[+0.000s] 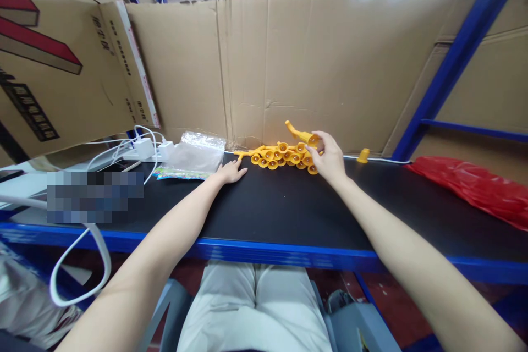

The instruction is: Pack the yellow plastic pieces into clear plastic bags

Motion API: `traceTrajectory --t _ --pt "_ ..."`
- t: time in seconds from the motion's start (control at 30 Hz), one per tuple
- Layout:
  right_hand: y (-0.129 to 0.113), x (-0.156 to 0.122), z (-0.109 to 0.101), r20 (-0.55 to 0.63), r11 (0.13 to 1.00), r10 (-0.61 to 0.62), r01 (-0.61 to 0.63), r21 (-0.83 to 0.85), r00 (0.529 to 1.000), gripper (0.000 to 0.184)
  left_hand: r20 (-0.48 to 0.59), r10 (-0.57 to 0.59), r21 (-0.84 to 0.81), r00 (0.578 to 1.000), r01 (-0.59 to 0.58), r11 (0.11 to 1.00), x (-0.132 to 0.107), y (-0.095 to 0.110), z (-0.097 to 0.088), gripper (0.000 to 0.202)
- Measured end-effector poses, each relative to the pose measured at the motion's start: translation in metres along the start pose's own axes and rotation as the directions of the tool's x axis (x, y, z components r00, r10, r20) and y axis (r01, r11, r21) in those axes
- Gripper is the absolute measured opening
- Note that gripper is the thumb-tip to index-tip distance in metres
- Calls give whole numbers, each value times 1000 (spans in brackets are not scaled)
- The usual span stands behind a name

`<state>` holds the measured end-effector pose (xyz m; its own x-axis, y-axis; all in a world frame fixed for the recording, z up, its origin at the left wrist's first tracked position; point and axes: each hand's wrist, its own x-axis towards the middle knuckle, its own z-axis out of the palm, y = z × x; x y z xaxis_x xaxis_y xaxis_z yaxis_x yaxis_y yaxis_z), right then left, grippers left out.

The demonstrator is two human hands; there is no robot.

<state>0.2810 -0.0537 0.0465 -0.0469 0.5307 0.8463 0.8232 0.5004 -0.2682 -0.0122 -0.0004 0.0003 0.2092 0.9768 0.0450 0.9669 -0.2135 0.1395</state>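
cardboard point(289, 60) backs the black tabletop point(272, 203). right hand point(330, 155) pinches one yellow piece point(302, 135) by its flared end, above the yellow cluster point(287, 155) between both hands. left hand point(231, 172) lies flat, fingers extended, gripping nothing visible, probably steadying the cluster's end.

The pile of pieces point(287, 156) lies on the surface point(280, 209), between the packet point(196, 157) at left and the bag point(474, 182) at right. Behind stands the cardboard panel point(289, 66).
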Motion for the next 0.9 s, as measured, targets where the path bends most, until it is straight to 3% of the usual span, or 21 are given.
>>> traceTrajectory --t 0.17,0.37,0.57,0.9 --pt "7 9 4 40 979 -98 103 -174 994 35 -48 27 -26 998 -28 999 -4 4 -4 58" --pt "8 34 17 217 882 -182 256 -395 959 33 -91 51 49 995 -47 998 -13 15 -10 43" --pt "10 40 41 327 799 -156 314 -513 932 32 -139 95 83 986 -84 993 -18 22 -16 35" --pt "6 36 61 494 808 -24 308 -503 869 31 -183 162 29 970 -159 987 -21 29 -18 31"
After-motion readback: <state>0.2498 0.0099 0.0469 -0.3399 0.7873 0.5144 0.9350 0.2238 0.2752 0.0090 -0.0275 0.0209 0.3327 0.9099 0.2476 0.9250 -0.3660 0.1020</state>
